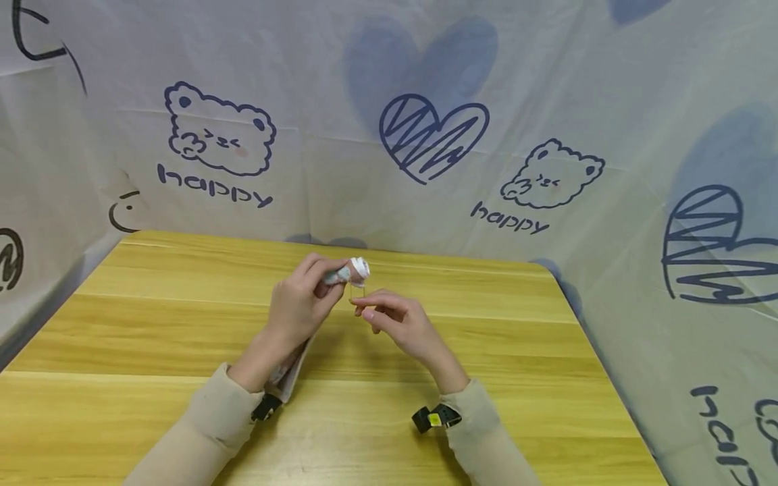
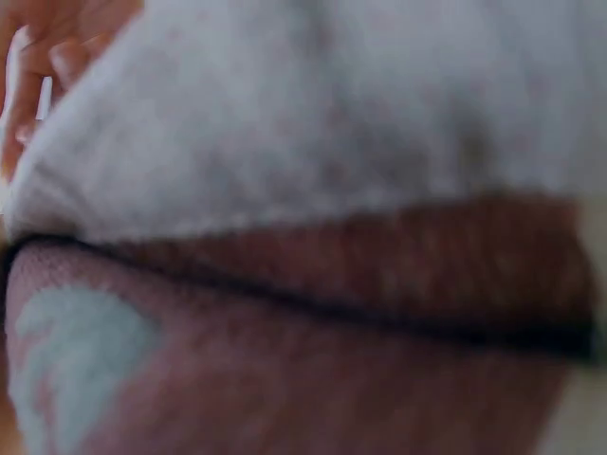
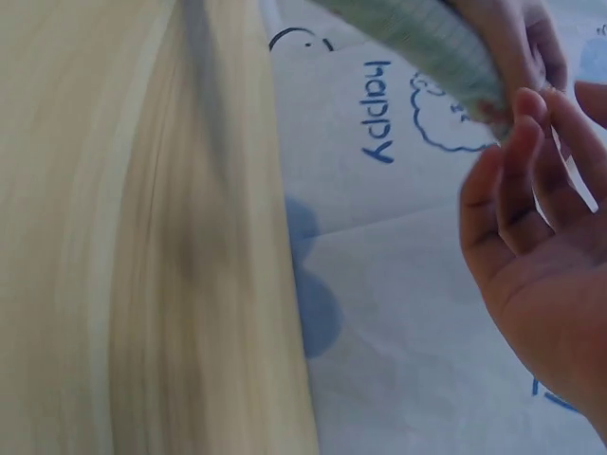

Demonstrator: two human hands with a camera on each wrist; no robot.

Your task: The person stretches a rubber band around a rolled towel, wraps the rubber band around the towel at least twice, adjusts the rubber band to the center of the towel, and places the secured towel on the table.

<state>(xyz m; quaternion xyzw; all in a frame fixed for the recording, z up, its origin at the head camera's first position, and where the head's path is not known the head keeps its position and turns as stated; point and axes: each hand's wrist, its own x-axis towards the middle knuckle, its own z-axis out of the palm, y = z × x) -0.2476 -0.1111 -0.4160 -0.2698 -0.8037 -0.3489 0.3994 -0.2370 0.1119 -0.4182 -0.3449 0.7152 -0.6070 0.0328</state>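
"What do we hold?"
"Our left hand (image 1: 298,300) pinches a rolled cloth (image 1: 357,268) above the table's (image 1: 365,418) far half."
"Our right hand (image 1: 404,320)?"
"It hooks a thin yellow band (image 1: 350,291) stretching from the cloth."

Rolled cloth (image 1: 360,268) — pale (band (image 1: 350,291) below)

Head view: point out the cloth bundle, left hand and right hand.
Cloth bundle (image 1: 360,268), head view: white end.
Left hand (image 1: 298,299), head view: back of hand.
Right hand (image 1: 407,325), head view: back of hand.
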